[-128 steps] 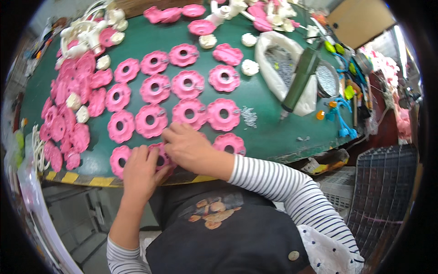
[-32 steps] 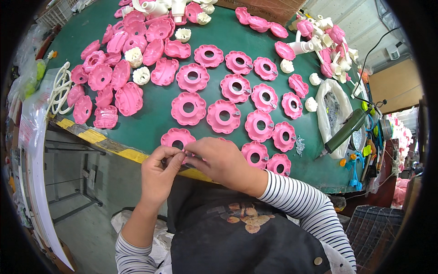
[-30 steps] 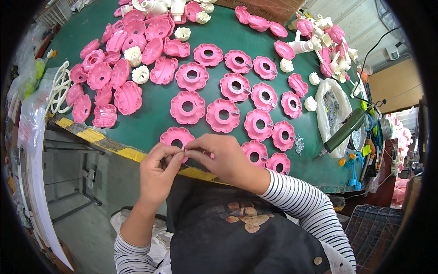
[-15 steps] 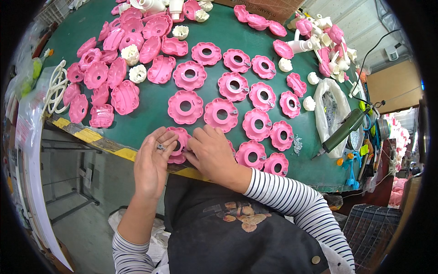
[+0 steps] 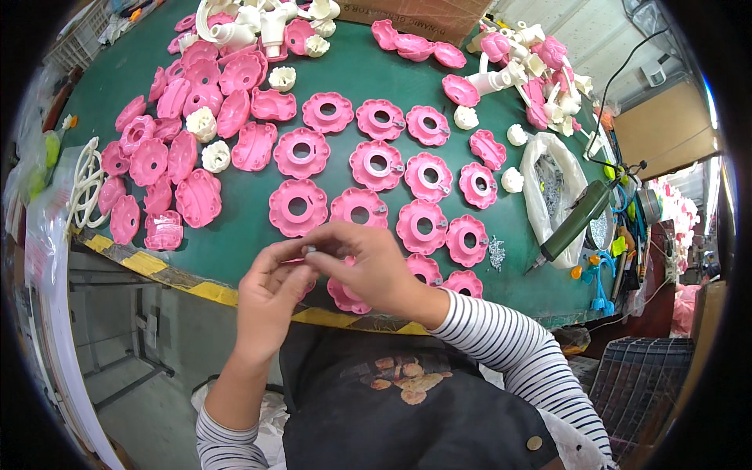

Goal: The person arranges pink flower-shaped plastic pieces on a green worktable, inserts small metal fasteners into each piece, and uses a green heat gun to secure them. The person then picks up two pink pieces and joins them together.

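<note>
My left hand (image 5: 272, 296) and my right hand (image 5: 366, 262) meet above the table's near edge. A small grey plastic piece (image 5: 311, 249) shows at the pinched fingertips of my right hand, against the curled fingers of my left. Anything else inside the left hand is hidden. Pink flower-shaped plastic discs with round holes lie in rows just beyond; one disc (image 5: 298, 207) is nearest my fingers. Several discs, such as the pink disc (image 5: 377, 165), carry a similar grey piece on the rim. My hands partly cover a pink disc (image 5: 346, 298) at the edge.
Loose pink shells (image 5: 200, 196) and white cups (image 5: 216, 157) crowd the left. At right are a white bag (image 5: 576, 180) of small metal parts, a green power screwdriver (image 5: 576, 223) and a pile of screws (image 5: 497, 254). A cardboard box (image 5: 415, 17) stands at the back.
My left hand has curled closed from an open palm with small grey pieces on it. My right hand has moved from a disc to the left fingertips. The view has shifted slightly.
</note>
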